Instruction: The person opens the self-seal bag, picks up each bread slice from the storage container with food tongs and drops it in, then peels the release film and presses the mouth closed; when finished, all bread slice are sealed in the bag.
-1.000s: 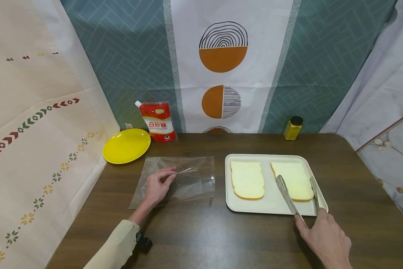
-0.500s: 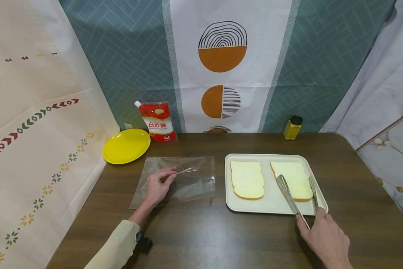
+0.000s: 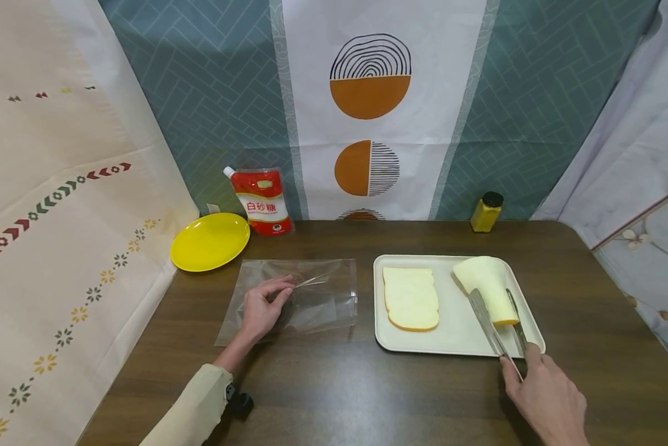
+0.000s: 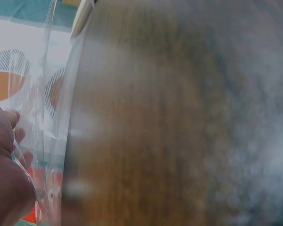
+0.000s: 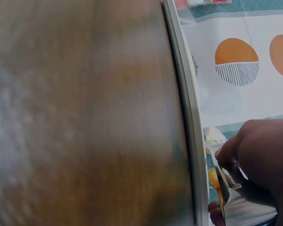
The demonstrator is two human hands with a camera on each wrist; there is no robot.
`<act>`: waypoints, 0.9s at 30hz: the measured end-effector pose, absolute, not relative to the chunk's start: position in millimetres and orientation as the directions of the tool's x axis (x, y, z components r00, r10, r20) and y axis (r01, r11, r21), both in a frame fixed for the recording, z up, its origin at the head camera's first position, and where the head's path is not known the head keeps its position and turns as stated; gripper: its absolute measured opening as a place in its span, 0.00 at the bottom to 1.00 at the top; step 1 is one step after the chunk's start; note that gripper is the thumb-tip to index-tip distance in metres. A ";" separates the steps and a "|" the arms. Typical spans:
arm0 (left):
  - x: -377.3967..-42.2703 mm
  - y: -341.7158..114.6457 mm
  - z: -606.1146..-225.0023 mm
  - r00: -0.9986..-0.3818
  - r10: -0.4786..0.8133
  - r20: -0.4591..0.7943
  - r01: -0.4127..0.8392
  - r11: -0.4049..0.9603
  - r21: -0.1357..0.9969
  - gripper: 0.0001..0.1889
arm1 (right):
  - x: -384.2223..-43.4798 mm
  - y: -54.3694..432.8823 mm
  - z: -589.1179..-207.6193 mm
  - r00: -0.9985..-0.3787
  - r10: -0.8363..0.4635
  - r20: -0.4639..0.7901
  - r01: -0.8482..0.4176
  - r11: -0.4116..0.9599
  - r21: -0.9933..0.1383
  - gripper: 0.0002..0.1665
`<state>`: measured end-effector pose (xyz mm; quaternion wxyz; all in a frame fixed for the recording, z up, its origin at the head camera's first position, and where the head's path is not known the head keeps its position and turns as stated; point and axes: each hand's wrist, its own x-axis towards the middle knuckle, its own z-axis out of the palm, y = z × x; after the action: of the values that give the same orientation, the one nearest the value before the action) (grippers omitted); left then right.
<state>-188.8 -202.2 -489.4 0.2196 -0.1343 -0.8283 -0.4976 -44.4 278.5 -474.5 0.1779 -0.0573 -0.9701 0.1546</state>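
My left hand (image 3: 261, 313) pinches the upper film of a clear plastic bag (image 3: 325, 306) lying on the table; a raised crease runs from the fingertips. In the left wrist view the film (image 4: 42, 122) stands up beside the fingers. With my right hand (image 3: 548, 393) I grip metal tongs (image 3: 486, 319), whose two arms squeeze the right-hand bread slice (image 3: 489, 286) from both sides. That slice is bowed upward over the white tray (image 3: 451, 337). The other slice (image 3: 411, 298) lies flat on the tray's left half. Tongs and hand show at lower right in the right wrist view.
A yellow plate (image 3: 210, 243) leans at the back left beside a red sugar pouch (image 3: 263, 203) with a white cap. Toward the back right stands a yellow jar (image 3: 486, 214) with a black lid. Patterned cloths hang behind and along both sides of the wooden table (image 3: 334, 390).
The tongs have closed on the right-hand bread slice, which was flat and is now bowed into an arch. My right hand has shifted slightly right. The left hand and bag have stayed put.
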 end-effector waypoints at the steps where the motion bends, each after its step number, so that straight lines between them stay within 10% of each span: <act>1: -189.0 -202.3 -489.3 -0.868 0.005 0.496 0.440 0.469 0.766 0.05 | -44.2 279.3 -474.5 -0.924 0.152 0.351 0.039 0.950 -0.310 0.23; 27: -189.6 -200.4 -491.4 -0.859 0.016 0.512 0.457 0.475 0.752 0.04 | -73.6 276.3 -447.4 -0.833 -0.139 0.536 -0.282 0.939 -0.195 0.26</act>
<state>-189.6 -200.4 -491.4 0.2242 -0.1428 -0.8289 -0.4923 -73.6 276.3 -447.4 0.2669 0.1110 -0.9478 0.1343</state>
